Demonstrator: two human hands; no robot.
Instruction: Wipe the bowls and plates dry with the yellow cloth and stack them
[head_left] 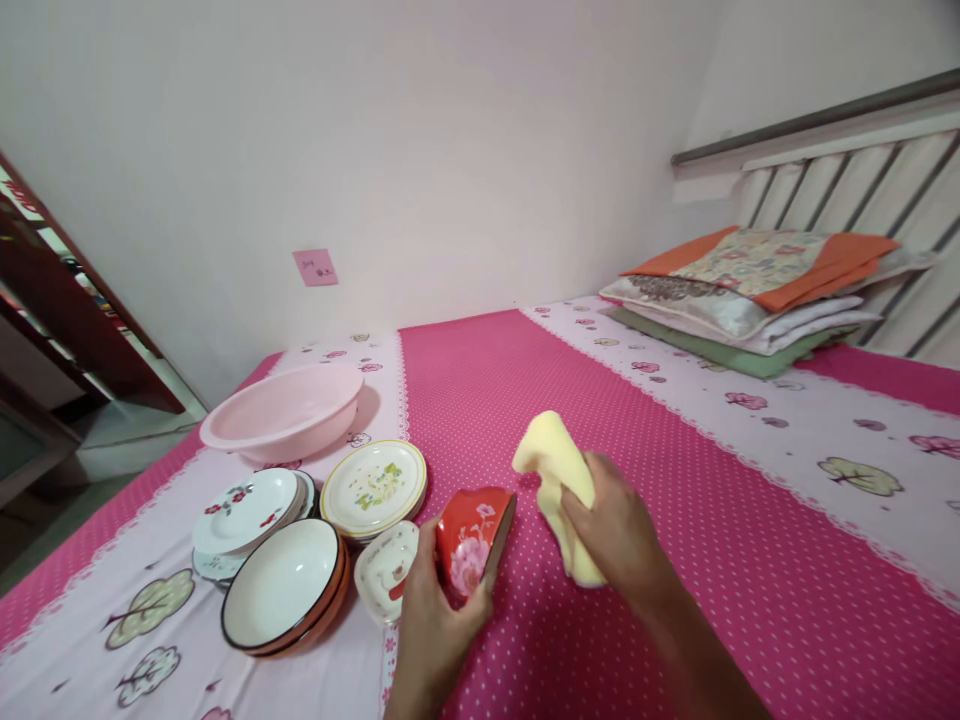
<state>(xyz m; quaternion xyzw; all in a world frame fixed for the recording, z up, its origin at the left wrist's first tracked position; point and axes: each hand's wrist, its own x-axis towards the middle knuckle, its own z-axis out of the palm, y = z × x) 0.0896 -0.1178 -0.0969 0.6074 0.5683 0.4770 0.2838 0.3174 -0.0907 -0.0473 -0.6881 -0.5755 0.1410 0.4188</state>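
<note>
My left hand point(435, 620) is wrapped round a red bowl with a pink flower print point(471, 541), holding it tilted on its side above the pink bed sheet. My right hand point(616, 530) grips a soft yellow cloth point(559, 478) just right of the bowl; cloth and bowl are a little apart. Left of the bowl lie a small white dish point(384, 572), a stack of white bowls with orange-brown rims point(283, 590), a stack of plates with green motifs point(373, 488) and white plates with red flowers point(246, 510).
A pink plastic basin point(283, 412) stands behind the plates. The pink dotted sheet point(675, 560) covers the bed. Folded pillows and bedding point(750, 290) are stacked at the headboard on the right. A dark wooden shelf point(52, 310) stands at the left, off the bed.
</note>
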